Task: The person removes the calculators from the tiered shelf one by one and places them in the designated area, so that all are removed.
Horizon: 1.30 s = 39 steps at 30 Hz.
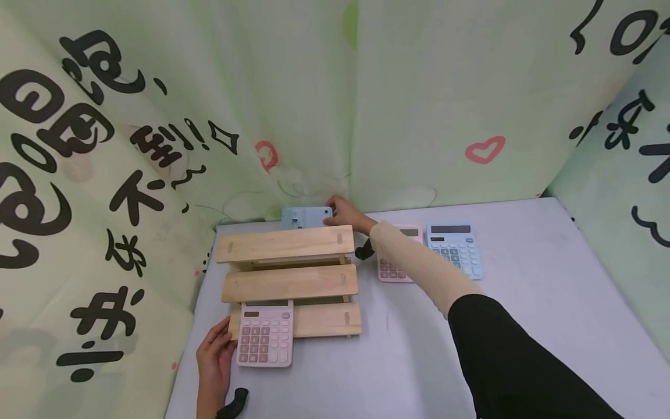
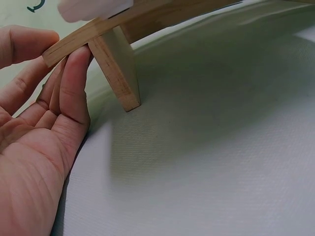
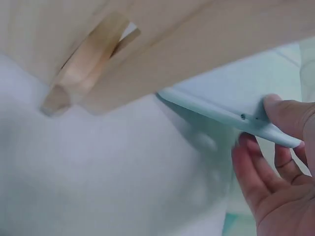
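Soft even light, broad shadow beneath wooden rack (image 1: 290, 283), right-wrist view hazy

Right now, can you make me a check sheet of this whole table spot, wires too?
Surface: white table, partly shadowed.
Job's things: wooden rack with three slats; pink calculator on the nearest slat; light-blue device, likely a calculator, at the rack's far side; to the right, second pink calculator, partly hidden, and blue calculator.
Clutter: nothing seen.
Hands: left hand pinches the nearest slat's left end; right hand pinches the light-blue device.
Cables: nothing seen.
Surroundings: printed curtain behind.
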### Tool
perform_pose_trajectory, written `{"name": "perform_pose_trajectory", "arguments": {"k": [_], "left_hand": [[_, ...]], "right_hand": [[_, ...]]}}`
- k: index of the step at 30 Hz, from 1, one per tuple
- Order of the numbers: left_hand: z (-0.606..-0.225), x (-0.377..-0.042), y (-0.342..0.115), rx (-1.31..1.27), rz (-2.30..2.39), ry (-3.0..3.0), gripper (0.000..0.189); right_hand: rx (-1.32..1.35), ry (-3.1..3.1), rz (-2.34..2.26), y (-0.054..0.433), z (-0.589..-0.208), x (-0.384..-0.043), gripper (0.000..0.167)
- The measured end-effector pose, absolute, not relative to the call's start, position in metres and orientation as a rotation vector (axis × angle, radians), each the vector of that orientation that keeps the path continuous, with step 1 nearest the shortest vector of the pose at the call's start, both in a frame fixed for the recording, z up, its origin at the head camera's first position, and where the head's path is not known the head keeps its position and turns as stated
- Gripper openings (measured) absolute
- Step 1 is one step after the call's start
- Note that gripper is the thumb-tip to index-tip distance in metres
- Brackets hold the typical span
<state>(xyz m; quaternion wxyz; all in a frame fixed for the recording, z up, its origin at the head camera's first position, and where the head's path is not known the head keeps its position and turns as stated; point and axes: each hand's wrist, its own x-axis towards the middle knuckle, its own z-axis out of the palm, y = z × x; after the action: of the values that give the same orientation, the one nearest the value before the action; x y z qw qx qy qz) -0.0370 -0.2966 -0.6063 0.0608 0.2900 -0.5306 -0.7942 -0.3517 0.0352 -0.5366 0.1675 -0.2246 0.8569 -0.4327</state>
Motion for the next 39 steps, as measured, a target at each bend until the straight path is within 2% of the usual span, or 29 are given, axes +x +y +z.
{"name": "perform_pose_trajectory", "arguments": {"k": [14, 27, 39], "left_hand": [[-0.605, -0.038, -0.299, 0.816, -2.451, -1.549, 0.038], [-0.613, -0.042, -0.295, 0.801, -2.466, -1.562, 0.037], [-0.609, -0.038, -0.292, 0.785, -2.439, -1.566, 0.038]], "right_hand": [[-0.542, 2.509, -1.346, 0.064, -0.527, -0.336, 0.038], [-0.783, 2.703, -1.235, 0.084, -0.523, -0.305, 0.025], [-0.617, 2.654, -1.143, 0.095, -0.525, -0.287, 0.027]]}}
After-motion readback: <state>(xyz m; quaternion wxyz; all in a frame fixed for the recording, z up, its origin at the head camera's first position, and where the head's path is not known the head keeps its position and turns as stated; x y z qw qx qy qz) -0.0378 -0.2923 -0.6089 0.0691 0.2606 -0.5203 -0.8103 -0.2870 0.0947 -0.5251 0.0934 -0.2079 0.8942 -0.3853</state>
